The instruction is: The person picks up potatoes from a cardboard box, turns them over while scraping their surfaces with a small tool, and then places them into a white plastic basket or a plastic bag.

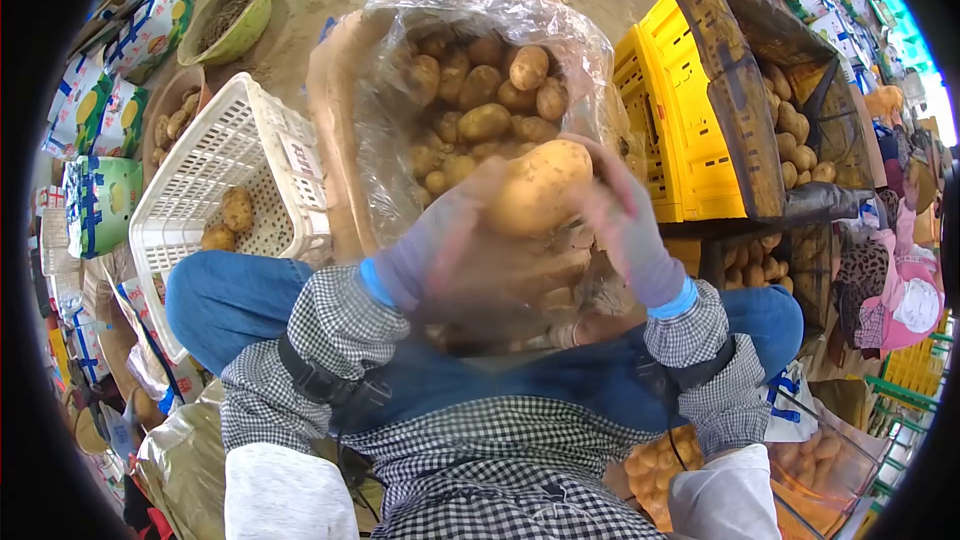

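A large pale potato (540,188) is held up between my two gloved hands, above the near part of a cardboard box (335,130) lined with clear plastic (375,90). My left hand (440,235), somewhat blurred, grips the potato's left side. Around its right end curl the fingers of my right hand (628,220). Both gloves are greyish purple with blue cuffs. Several more potatoes (483,123) lie inside the lined box, just beyond my hands.
To the left, a white plastic basket (215,120) holds a couple of potatoes (237,208). Yellow crate (700,110) stands at right, beside a dark-lined bin of potatoes (790,125). A green tub (235,25) sits far left. Another person in pink (905,280) is at the far right.
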A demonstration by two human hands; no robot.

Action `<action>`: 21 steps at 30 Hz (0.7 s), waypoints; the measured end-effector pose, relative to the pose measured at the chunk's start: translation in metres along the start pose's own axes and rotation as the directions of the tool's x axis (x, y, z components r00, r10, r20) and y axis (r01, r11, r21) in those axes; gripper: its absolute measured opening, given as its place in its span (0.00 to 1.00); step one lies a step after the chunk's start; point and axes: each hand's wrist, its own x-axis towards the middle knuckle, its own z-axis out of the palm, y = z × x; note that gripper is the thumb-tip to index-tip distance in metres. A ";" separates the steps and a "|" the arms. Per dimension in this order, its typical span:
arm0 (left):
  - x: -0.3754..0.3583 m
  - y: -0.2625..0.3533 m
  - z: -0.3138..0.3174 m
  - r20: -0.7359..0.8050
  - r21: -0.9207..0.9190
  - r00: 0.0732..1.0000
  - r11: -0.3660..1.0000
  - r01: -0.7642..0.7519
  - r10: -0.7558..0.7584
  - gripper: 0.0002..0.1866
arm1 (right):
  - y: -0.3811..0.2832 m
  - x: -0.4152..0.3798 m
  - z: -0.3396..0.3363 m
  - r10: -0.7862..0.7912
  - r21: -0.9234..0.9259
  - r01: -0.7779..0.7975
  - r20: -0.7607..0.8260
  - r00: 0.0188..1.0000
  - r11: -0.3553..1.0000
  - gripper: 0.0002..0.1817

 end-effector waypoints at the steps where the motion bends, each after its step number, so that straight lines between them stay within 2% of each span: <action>1: 0.000 -0.002 0.002 0.031 -0.211 0.998 0.976 0.057 -0.052 0.33 | -0.003 0.004 -0.009 0.036 -0.019 -0.037 -0.019 0.999 0.999 0.32; 3: 0.001 -0.004 -0.004 0.011 -0.341 0.997 0.937 0.073 -0.074 0.31 | -0.007 0.006 -0.015 0.046 -0.072 -0.050 -0.058 0.997 0.996 0.25; 6: 0.001 -0.007 -0.028 -0.169 -0.123 0.986 0.992 -0.027 0.006 0.30 | -0.002 -0.003 -0.010 -0.100 -0.258 0.081 -0.061 0.993 0.963 0.21; 9: 0.001 -0.010 -0.027 -0.323 0.054 0.939 0.993 -0.106 0.118 0.29 | 0.019 -0.011 0.012 -0.301 -0.480 0.307 0.093 0.949 0.822 0.24; 11: 0.005 -0.019 -0.022 -0.396 0.119 0.889 0.973 -0.199 0.230 0.29 | 0.014 -0.015 0.023 -0.344 -0.492 0.397 0.200 0.917 0.775 0.26; 13: 0.001 -0.016 -0.015 -0.472 0.087 0.871 0.990 -0.109 0.137 0.29 | 0.007 -0.006 0.012 -0.182 -0.374 0.188 0.052 0.982 0.908 0.27; 15: 0.000 -0.015 -0.017 -0.387 0.090 0.915 0.992 -0.085 0.114 0.29 | 0.007 -0.006 0.012 -0.206 -0.379 0.209 0.049 0.977 0.902 0.28; 17: -0.002 -0.011 -0.028 -0.139 0.133 0.978 0.981 -0.140 0.158 0.29 | 0.015 -0.014 0.025 -0.414 -0.488 0.458 0.203 0.887 0.743 0.28; 19: 0.004 -0.013 -0.030 -0.283 0.279 0.912 0.935 -0.218 0.297 0.28 | 0.018 -0.006 0.021 -0.496 -0.593 0.458 0.111 0.862 0.663 0.25; 20: 0.005 -0.015 -0.029 -0.345 0.352 0.865 0.904 -0.241 0.365 0.28 | 0.013 -0.004 0.013 -0.412 -0.492 0.392 0.072 0.908 0.778 0.25; 21: 0.004 -0.016 -0.027 -0.317 0.495 0.839 0.832 -0.252 0.442 0.30 | 0.007 -0.002 0.005 -0.324 -0.380 0.312 0.032 0.945 0.871 0.24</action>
